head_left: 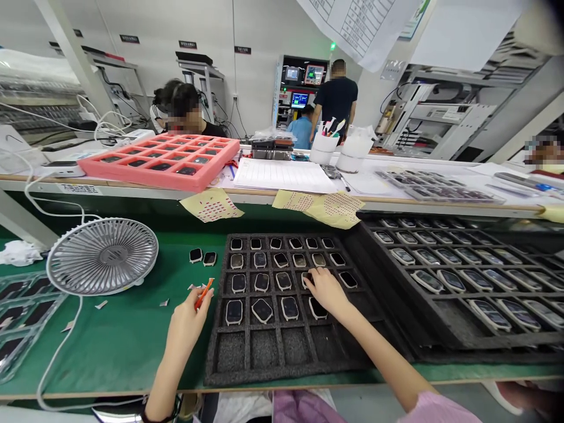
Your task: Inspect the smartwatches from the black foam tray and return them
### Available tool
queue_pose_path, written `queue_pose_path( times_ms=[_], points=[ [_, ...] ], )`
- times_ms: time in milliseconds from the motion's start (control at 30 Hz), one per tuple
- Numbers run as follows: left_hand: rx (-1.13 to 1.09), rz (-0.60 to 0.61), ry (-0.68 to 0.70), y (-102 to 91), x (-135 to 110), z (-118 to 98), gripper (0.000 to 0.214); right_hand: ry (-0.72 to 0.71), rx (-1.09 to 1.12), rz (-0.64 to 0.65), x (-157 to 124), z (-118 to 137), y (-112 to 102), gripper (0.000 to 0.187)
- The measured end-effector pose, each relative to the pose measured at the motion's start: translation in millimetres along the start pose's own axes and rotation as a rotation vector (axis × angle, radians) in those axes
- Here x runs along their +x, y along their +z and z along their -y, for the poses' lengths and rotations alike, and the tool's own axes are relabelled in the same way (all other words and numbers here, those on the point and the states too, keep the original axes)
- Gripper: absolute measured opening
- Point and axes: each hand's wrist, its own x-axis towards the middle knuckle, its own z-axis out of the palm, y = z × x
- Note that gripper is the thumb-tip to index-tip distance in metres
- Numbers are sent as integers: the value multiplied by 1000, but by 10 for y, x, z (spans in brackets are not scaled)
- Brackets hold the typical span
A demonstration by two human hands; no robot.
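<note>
A black foam tray [264, 352] lies on the green bench mat, with small dark-screened watch bodies [262, 309] in its upper rows and bare cells along its front. My right hand [324, 289] rests on the tray, fingertips curled onto a watch body in the third row; a grip is not clear. My left hand [190, 317] hovers just left of the tray, pinching a thin orange tool [204, 293]. Two loose watch bodies [202, 256] lie on the mat beyond it.
A small white desk fan [102, 255] lies at the left, its cable trailing forward. A second black tray [462, 276] of parts sits right. A pink tray [163, 157], papers and cups stand on the raised shelf. Other people work behind.
</note>
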Motion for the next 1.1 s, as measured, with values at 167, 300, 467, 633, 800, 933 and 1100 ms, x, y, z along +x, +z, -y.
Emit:
queue_pose_path(
  times_ms=[167,300,467,633,800,933,1100],
  points=[
    [-21,18,43,18,-66,-159,34,-13,-24,-3,33,-26,42,26],
    [-82,41,91,3,-117,-255,35,-77,111,-63,33,-119,4,21],
    [-203,80,140,-22,-194,-372,35,-184,629,29,47,-222,-45,12],
    [-507,311,222,79,-357,-620,39,-15,1186,18,17,-116,-112,25],
    [-793,651,247,271,-536,-1025,43,102,1844,210,-197,427,-325,26],
    [-857,669,255,336,-591,-1181,42,162,2080,323,-313,785,-450,25],
    [-832,613,235,310,-593,-1135,39,141,2085,274,-330,881,-512,26]
  ],
)
